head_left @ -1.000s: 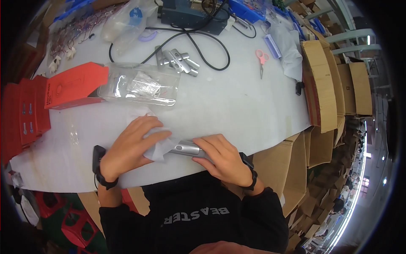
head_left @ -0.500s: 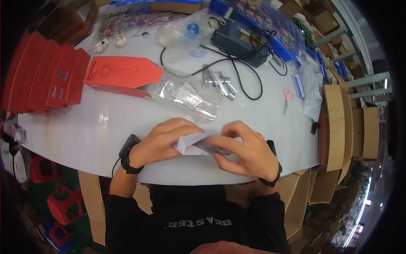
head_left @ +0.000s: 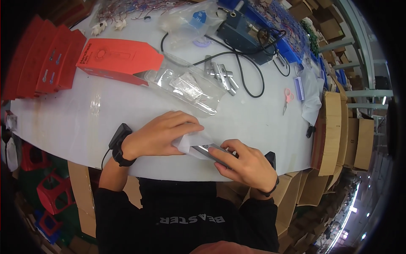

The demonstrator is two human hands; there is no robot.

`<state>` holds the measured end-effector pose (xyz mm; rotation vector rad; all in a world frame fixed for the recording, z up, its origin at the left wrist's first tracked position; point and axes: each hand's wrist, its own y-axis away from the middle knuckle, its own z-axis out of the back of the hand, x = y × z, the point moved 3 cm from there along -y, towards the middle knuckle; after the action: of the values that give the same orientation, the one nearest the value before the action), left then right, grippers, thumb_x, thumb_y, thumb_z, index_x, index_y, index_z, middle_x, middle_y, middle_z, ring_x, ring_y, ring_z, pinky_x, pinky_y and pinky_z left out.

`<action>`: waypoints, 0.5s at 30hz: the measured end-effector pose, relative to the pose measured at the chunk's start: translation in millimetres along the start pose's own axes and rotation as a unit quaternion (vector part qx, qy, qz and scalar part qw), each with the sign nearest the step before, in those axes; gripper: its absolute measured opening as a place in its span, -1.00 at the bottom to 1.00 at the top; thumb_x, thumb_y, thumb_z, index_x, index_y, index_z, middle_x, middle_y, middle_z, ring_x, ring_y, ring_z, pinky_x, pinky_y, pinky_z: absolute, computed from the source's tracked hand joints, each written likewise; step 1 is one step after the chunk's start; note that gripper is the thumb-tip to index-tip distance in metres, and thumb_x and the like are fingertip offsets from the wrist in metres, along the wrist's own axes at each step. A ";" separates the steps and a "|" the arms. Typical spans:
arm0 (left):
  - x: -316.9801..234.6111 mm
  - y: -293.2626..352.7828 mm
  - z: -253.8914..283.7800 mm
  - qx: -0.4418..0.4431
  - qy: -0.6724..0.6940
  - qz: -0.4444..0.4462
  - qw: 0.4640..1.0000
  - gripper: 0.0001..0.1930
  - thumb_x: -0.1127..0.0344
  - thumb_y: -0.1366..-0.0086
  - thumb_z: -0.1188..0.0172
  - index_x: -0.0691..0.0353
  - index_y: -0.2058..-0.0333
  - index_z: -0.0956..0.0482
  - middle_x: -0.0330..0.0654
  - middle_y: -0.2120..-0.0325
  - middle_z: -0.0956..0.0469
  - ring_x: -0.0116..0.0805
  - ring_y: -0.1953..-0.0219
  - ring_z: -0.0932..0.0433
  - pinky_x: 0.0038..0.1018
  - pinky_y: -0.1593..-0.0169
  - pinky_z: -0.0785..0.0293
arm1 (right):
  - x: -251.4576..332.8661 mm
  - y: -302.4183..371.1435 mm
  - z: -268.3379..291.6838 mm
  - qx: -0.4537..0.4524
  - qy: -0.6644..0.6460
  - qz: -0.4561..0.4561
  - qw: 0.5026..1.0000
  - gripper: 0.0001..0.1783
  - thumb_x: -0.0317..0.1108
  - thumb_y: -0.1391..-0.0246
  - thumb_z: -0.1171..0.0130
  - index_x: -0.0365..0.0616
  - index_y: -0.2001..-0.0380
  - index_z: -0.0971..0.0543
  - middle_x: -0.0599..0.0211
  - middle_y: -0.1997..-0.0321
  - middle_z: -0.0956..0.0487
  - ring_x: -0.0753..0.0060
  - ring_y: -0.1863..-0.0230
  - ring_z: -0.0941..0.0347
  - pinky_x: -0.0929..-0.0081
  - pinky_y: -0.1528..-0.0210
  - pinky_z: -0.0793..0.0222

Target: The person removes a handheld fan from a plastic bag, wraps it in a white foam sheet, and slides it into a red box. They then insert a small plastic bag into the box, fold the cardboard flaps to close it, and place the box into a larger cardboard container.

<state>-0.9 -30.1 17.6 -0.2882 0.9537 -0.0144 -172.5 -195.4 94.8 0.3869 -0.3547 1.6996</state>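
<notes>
My left hand point(head_left: 163, 133) pinches a thin white translucent sleeve point(head_left: 195, 137) just above the table's near edge. In my right hand point(head_left: 249, 167) is a slim grey metallic device point(head_left: 204, 150), its left end at the mouth of the sleeve; how far it reaches inside is hidden. Beyond my hands lies an opened red box point(head_left: 116, 59). A clear plastic tray point(head_left: 207, 106) sticks out of its right end, with a small white packet point(head_left: 188, 86) in it. Silver metal parts point(head_left: 223, 75) lie to the right of the tray.
Red boxes point(head_left: 55, 63) stand in a row at the left. A dark blue-grey machine point(head_left: 241, 34) sits at the back, its black cable point(head_left: 262, 86) looping over the table. Pink-handled scissors point(head_left: 287, 99) lie at the right. Open cardboard boxes point(head_left: 332, 131) border the right edge.
My right hand has moved slightly down, and its fingers have closed down along the device, which shows more clearly. The left hand still holds the sleeve. The whole view has shifted a little.
</notes>
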 end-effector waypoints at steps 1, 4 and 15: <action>-0.3 1.1 0.5 -0.001 0.001 -0.003 1.000 -0.25 0.37 0.13 -0.52 0.18 -0.16 -0.53 -0.12 -0.07 -0.52 -0.07 -0.10 -0.49 -0.22 -0.19 -0.42 | 1.3 -0.6 0.5 -0.001 0.003 0.002 1.000 -0.52 -0.37 0.03 -0.45 0.00 -0.03 -0.64 0.27 0.15 -0.57 0.32 0.36 -0.59 0.43 0.37 -0.57; 0.1 1.8 1.7 -0.002 0.000 -0.025 1.000 -0.20 0.38 0.14 -0.50 0.20 -0.20 -0.50 -0.12 -0.06 -0.53 -0.06 -0.10 -0.49 -0.22 -0.19 -0.41 | -1.0 -2.6 -12.2 -0.041 0.019 0.026 0.999 -0.48 -0.40 0.07 -0.48 -0.07 -0.03 -0.61 0.23 0.12 -0.59 0.26 0.31 -0.61 0.40 0.31 -0.58; 3.7 15.9 26.0 -0.027 0.040 0.016 0.999 -0.10 0.39 0.12 -0.45 0.24 -0.31 -0.40 -0.08 -0.02 -0.58 -0.03 -0.08 -0.50 -0.23 -0.19 -0.40 | 8.6 7.6 -49.7 -0.195 -0.061 -0.025 0.979 -0.35 -0.51 0.23 -0.61 -0.17 0.04 -0.48 0.05 0.07 -0.67 0.09 0.18 -0.65 0.32 0.20 -0.59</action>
<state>20.3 -9.2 24.9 -0.3235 1.0390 0.0285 -184.0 -167.1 54.1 0.2078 -0.7482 1.5167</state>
